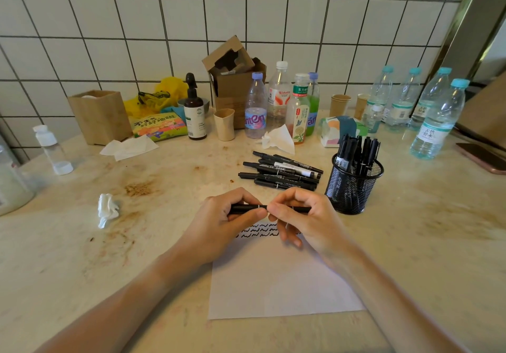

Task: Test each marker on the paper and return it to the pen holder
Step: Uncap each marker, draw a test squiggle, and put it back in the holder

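Both hands hold one black marker (269, 208) level above the far edge of the paper (279, 276), the left hand (227, 224) curled round one end and the right hand (299, 215) pinching the other. Whether its cap is seated I cannot tell. Beyond the paper lie loose markers (282, 170); the mesh pen holder (353, 188) stands to the paper's far right.

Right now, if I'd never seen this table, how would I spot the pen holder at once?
Start at the white paper in front of the person, then look just beyond its far right corner. There stands the pen holder, a round black wire-mesh cup with black markers upright in it; unlike the paper cups and bottles behind, you can see through it.
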